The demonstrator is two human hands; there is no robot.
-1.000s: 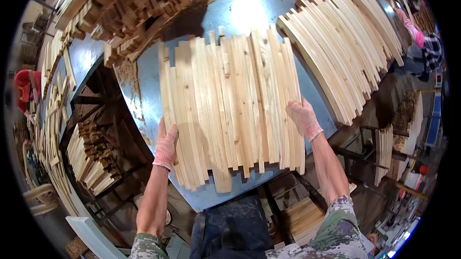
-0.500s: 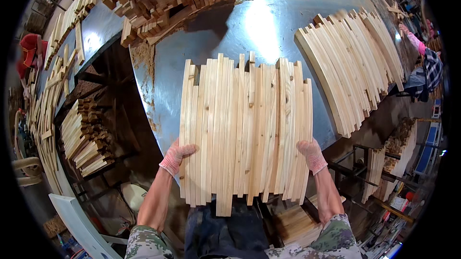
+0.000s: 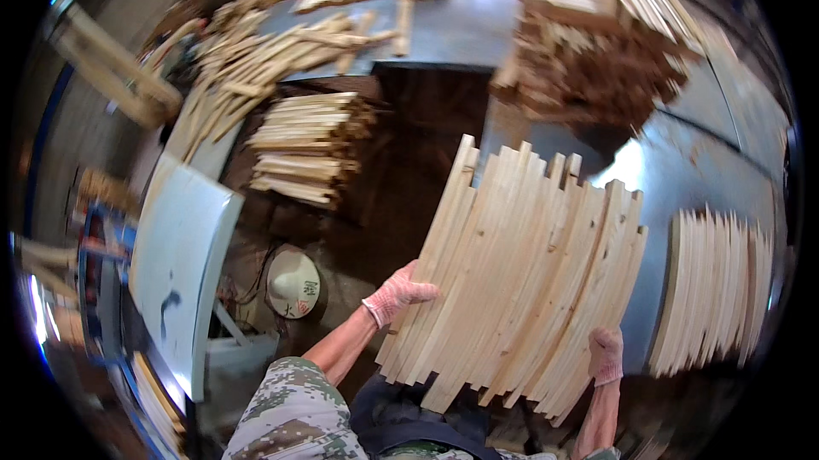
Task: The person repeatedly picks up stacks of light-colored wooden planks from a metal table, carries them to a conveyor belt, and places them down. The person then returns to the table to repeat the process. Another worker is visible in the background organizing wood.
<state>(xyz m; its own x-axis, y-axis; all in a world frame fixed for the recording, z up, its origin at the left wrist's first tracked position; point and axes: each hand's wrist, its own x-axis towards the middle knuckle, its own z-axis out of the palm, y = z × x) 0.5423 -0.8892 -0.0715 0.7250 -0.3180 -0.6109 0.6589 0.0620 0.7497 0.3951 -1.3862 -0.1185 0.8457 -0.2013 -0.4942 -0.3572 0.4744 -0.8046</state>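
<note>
A side-by-side row of pale wooden strips [image 3: 520, 276], uneven at the ends, is squeezed between my two hands in front of my body. My left hand [image 3: 398, 293], in a pinkish knit glove, grips the row's left side with the thumb lying over the top face. At the right side, near the lower corner, my right hand [image 3: 606, 356] is closed on the outermost strips in a matching glove. Part of the row overlaps the metal table [image 3: 646, 289], and its left part hangs over the dark gap beside it.
Another row of strips [image 3: 712, 289] lies on the table at right. A tall pile of brown-ended wood pieces [image 3: 589, 67] stands at the back. To the left are a stack of strips [image 3: 303, 148], loose strips [image 3: 281, 59], a pale blue panel [image 3: 179, 264] and a white hard hat [image 3: 293, 282].
My view has turned left, so the table and second row appear farther right. Both hands have carried the strips leftward, partly past the table's edge, and the row now slants.
</note>
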